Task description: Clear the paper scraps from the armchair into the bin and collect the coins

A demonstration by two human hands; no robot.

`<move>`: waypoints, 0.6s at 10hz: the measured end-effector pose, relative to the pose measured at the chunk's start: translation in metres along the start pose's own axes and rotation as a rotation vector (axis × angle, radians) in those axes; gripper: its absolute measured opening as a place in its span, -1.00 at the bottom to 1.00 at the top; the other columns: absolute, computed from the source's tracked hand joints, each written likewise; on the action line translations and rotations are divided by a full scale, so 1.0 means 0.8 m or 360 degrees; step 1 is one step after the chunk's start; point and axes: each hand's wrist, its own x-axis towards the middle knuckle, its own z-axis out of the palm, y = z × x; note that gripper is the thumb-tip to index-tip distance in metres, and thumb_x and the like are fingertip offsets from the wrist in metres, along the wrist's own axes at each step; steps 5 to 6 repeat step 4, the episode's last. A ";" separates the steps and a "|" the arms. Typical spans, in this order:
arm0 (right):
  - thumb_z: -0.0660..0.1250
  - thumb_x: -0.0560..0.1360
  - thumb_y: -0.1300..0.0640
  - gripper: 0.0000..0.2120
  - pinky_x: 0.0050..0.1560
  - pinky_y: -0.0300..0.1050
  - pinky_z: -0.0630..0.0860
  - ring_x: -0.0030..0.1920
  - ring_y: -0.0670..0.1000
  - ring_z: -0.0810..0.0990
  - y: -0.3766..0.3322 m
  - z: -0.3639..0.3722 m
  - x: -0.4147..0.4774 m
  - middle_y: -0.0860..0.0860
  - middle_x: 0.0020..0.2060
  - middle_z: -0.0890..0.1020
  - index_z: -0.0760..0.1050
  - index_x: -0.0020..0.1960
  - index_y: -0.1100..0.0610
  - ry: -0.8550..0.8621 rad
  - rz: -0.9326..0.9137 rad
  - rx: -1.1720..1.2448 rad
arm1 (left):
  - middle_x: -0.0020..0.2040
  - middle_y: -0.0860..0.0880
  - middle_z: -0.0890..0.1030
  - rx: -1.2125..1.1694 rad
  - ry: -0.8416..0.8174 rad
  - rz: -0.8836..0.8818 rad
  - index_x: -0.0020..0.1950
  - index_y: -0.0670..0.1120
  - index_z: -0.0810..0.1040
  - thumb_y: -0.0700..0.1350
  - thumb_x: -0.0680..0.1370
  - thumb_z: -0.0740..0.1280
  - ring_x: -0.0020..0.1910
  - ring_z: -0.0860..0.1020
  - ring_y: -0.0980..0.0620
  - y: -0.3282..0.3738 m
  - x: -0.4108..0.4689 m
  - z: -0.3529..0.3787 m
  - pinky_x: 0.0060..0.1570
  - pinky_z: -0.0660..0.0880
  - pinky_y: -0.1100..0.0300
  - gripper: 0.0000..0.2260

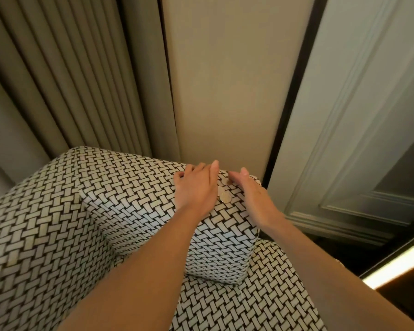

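Observation:
An armchair [58,223] in black-and-white woven fabric fills the lower left. Its back cushion [139,194] stands upright, and both my hands rest on the cushion's top right corner. My left hand [196,185] lies flat with straight fingers. My right hand [249,189] lies beside it, fingers stretched forward. Between the two hands lie two gold coins: one [225,198] near my left wrist, another [224,182] partly hidden under my right fingertips. No paper scraps or bin are in view.
Beige pleated curtains [81,80] hang behind the chair on the left. A cream padded wall panel [225,91] stands straight behind, and a grey moulded panel [356,139] is on the right. A lit strip [397,266] glows at the lower right.

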 end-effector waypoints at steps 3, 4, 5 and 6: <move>-0.12 0.62 -0.16 -0.49 0.26 -0.22 0.20 0.30 -0.11 0.41 -0.005 -0.021 -0.006 -0.07 0.31 0.50 0.39 0.38 0.03 -0.0117 0.0055 0.0209 | 0.28 0.04 0.52 -0.0397 -0.0276 -0.0001 0.32 0.14 0.45 0.10 0.64 -0.24 0.36 0.33 0.05 -0.005 0.008 -0.011 0.42 0.08 -0.02 -0.49; -0.07 0.62 -0.18 -0.51 0.24 -0.17 0.24 0.31 -0.06 0.42 -0.017 -0.055 -0.015 -0.06 0.31 0.49 0.34 0.40 0.00 -0.0206 0.0071 0.0045 | 0.23 0.06 0.48 -0.0469 -0.0483 -0.0070 0.34 0.06 0.40 0.09 0.65 -0.18 0.27 0.37 0.09 -0.013 0.004 -0.022 0.34 0.21 0.06 -0.55; -0.07 0.62 -0.18 -0.51 0.24 -0.17 0.24 0.31 -0.06 0.42 -0.017 -0.055 -0.015 -0.06 0.31 0.49 0.34 0.40 0.00 -0.0206 0.0071 0.0045 | 0.23 0.06 0.48 -0.0469 -0.0483 -0.0070 0.34 0.06 0.40 0.09 0.65 -0.18 0.27 0.37 0.09 -0.013 0.004 -0.022 0.34 0.21 0.06 -0.55; -0.07 0.62 -0.18 -0.51 0.24 -0.17 0.24 0.31 -0.06 0.42 -0.017 -0.055 -0.015 -0.06 0.31 0.49 0.34 0.40 0.00 -0.0206 0.0071 0.0045 | 0.23 0.06 0.48 -0.0469 -0.0483 -0.0070 0.34 0.06 0.40 0.09 0.65 -0.18 0.27 0.37 0.09 -0.013 0.004 -0.022 0.34 0.21 0.06 -0.55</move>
